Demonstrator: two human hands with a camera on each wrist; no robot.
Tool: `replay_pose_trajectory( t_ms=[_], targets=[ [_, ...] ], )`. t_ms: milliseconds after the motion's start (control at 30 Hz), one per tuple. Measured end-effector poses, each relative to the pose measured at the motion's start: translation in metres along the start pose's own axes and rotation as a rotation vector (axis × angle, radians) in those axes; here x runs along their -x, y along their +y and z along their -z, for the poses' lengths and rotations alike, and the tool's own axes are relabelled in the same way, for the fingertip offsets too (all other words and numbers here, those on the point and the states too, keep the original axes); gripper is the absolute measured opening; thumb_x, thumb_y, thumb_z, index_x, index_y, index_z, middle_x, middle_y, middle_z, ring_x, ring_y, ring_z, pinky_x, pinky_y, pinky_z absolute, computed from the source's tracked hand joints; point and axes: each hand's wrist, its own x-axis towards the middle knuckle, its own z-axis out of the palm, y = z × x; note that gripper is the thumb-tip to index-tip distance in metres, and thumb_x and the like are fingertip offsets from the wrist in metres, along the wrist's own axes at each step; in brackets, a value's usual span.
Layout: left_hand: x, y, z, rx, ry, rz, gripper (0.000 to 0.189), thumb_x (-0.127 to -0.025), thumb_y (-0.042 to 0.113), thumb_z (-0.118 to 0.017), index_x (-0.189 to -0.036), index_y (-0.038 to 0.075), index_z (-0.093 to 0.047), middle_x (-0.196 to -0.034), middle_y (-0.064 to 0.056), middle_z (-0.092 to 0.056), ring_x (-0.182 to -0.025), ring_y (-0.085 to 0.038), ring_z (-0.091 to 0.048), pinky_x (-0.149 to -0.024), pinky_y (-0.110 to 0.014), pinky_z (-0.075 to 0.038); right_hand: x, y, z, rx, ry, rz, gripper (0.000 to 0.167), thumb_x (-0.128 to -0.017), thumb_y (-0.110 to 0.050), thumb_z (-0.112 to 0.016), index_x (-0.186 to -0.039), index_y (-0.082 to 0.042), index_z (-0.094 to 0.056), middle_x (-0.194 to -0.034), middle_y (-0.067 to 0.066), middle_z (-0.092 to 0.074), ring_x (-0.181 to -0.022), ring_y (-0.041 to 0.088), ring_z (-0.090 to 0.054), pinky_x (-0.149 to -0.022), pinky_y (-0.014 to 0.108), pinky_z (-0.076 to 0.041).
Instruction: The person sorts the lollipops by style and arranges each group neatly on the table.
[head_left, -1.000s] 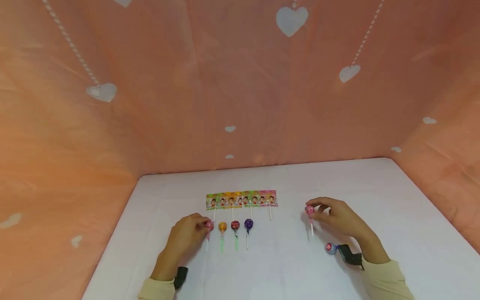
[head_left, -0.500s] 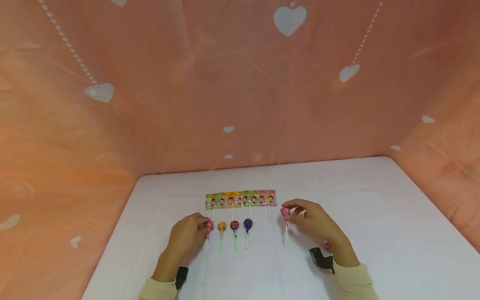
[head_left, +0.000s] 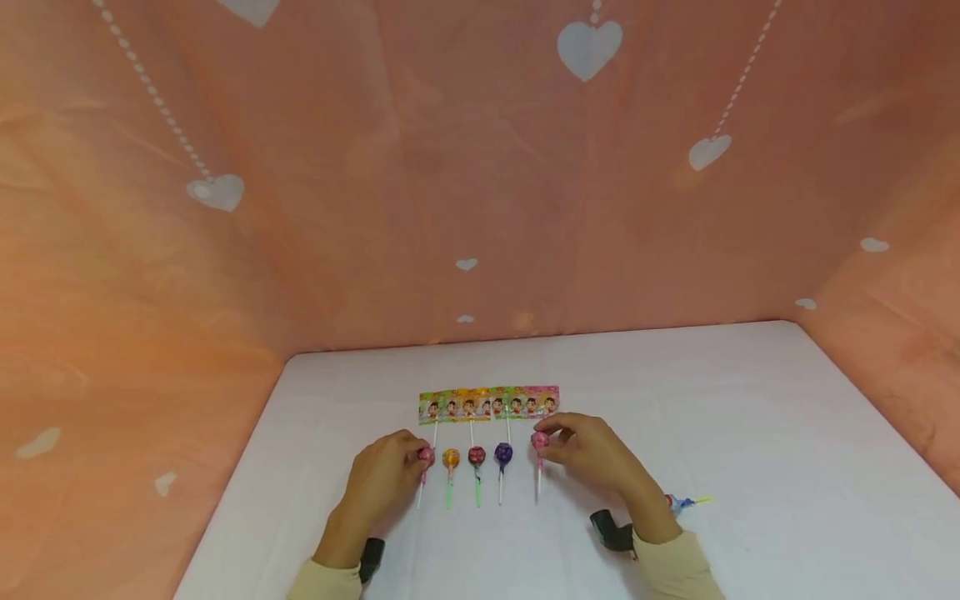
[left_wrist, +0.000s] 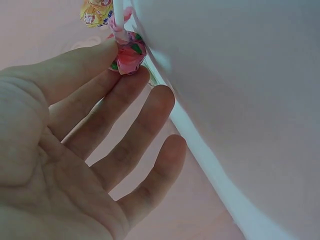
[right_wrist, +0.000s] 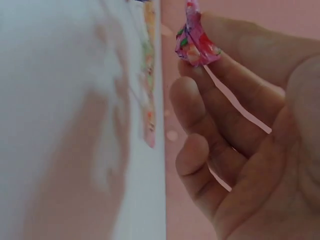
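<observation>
My left hand (head_left: 382, 475) pinches the head of a pink-wrapped lollipop (head_left: 425, 456) at the left end of a row. In the left wrist view, the thumb and fingertips meet at that lollipop's wrapper (left_wrist: 131, 55). With thumb and fingertips my right hand (head_left: 592, 454) pinches another pink lollipop (head_left: 540, 441) at the row's right end, stick towards me; its crinkled wrapper (right_wrist: 196, 49) shows in the right wrist view. Between the hands lie an orange lollipop (head_left: 450, 458), a red one (head_left: 477, 456) and a purple one (head_left: 503, 453).
Behind the row, flat-packed lollipops in green, orange and pink wrappers (head_left: 472, 404) lie side by side on the white table (head_left: 750, 417). A blue lollipop (head_left: 681, 504) with a yellow stick lies beside the right forearm, partly hidden. A peach curtain (head_left: 480, 167) surrounds the table.
My right hand has moved left with its pink lollipop, from beyond the row to beside the purple one. The left hand has kept its hold in place. The blue lollipop's yellow stick now shows.
</observation>
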Motion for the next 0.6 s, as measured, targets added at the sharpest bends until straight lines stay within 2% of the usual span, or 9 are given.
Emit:
replay_pose_trajectory(
  t_ms=[233,600],
  targets=[
    [-0.001,0.0,0.002,-0.044,0.013,-0.036,0.013,-0.078,0.01,-0.082,-0.091,0.01,-0.079,-0.086,0.0,-0.071,-0.076,-0.019,-0.066,-0.064,-0.035,-0.05,-0.004,-0.002,-0.013,0.108,0.037,-0.027,0.024,-0.082,-0.019,-0.08,-0.106,-0.02,-0.074,-0.084,-0.01,-0.067,-0.076,0.006,-0.055,-0.071,0.027,-0.047],
    [0.0,0.001,0.0,-0.052,0.016,-0.027,0.013,-0.078,0.011,-0.082,-0.091,0.01,-0.079,-0.086,-0.001,-0.071,-0.077,-0.022,-0.067,-0.065,-0.038,-0.053,-0.003,-0.006,-0.024,0.21,0.045,-0.093,0.025,-0.083,-0.025,-0.08,-0.108,-0.021,-0.075,-0.072,-0.011,-0.057,-0.066,0.009,-0.049,-0.064,0.028,-0.04]
  ],
)
